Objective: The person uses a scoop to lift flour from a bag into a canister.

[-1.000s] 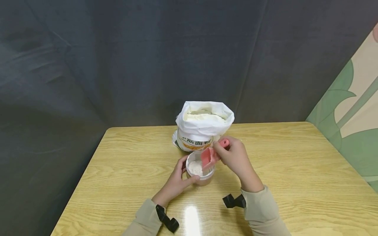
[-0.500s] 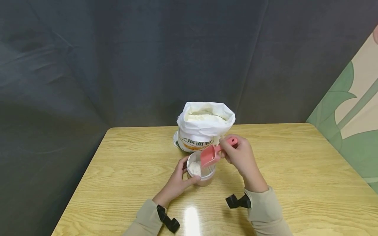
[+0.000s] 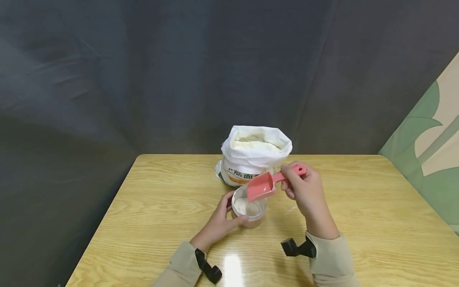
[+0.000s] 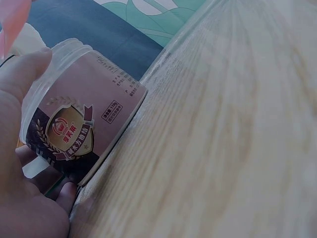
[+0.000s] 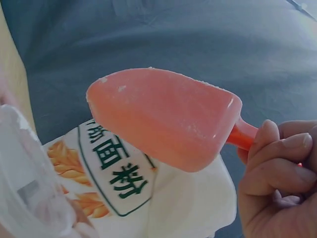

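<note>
My left hand grips a clear-walled plastic jar on the table, thumb along the near rim and fingers round its side. A pink label with a dark crest wraps the jar. White flour lies inside it. With my right hand I hold a pink scoop by its handle, the blade tilted over the jar's mouth. Bits of flour cling to the scoop's edge in the right wrist view. Right behind the jar stands an open white flour bag, its top rolled down and flour showing inside.
The wooden table ends at a dark cloth backdrop behind the bag. A wall with a green leaf pattern rises at the right. Both wrists carry black camera mounts.
My right hand has drawn to the right and the scoop has come up from inside the jar to above its rim. The left hand keeps hold of the jar; the head view has shifted slightly.
</note>
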`<move>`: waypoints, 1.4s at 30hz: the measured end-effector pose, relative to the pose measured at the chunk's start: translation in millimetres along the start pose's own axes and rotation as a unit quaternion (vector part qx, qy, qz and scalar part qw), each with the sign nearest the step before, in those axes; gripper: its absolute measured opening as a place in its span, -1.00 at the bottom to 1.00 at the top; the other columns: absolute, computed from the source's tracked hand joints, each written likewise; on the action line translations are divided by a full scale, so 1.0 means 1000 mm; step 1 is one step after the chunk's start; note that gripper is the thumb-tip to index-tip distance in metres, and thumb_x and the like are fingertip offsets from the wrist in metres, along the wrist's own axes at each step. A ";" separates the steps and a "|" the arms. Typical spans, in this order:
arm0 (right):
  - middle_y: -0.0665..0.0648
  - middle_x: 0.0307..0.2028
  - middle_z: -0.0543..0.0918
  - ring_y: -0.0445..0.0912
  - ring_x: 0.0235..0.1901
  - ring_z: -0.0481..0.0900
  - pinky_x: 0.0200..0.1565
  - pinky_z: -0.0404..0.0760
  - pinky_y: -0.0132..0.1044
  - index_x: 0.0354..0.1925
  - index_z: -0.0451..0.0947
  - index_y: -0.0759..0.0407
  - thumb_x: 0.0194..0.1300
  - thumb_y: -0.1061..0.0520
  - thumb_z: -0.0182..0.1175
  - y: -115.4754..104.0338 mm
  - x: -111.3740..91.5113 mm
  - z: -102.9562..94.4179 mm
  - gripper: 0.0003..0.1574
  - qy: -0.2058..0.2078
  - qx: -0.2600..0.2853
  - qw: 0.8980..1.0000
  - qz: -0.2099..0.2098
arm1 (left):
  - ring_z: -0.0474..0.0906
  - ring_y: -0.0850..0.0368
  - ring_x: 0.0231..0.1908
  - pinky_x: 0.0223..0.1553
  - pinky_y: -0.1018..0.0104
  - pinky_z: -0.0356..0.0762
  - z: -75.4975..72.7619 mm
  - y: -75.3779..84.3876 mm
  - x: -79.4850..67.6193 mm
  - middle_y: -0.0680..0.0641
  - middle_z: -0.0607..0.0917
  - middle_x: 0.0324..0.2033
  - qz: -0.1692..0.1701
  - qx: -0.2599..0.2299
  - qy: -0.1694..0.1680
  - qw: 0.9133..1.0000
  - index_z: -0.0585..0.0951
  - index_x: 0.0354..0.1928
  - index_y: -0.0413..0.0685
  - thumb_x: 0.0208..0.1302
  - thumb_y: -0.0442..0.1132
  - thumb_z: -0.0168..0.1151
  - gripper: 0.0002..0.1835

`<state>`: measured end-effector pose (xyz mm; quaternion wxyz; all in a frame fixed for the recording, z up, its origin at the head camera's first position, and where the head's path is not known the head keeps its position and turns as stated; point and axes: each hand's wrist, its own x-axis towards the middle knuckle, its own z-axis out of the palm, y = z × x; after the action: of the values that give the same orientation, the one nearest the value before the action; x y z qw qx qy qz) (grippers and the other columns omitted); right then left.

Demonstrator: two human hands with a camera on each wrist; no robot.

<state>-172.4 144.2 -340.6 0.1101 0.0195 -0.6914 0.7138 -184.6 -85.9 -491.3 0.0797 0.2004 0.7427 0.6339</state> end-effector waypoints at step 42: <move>0.07 -0.68 0.57 -0.16 -0.77 0.39 -0.68 0.42 -0.49 -0.46 0.56 0.30 0.41 0.12 0.24 -0.063 0.079 -0.007 -0.68 0.081 -0.037 0.986 -0.138 | 0.23 -0.05 0.44 0.44 -0.03 0.22 0.002 -0.001 0.000 -0.13 0.29 0.44 -0.010 0.011 0.011 1.000 0.16 0.52 -0.03 0.28 -0.05 0.44 -0.11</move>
<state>-237.4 162.4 -264.6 0.2640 0.0525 -0.6971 0.6646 -184.0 -84.5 -492.9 0.0756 0.1870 0.7523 0.6272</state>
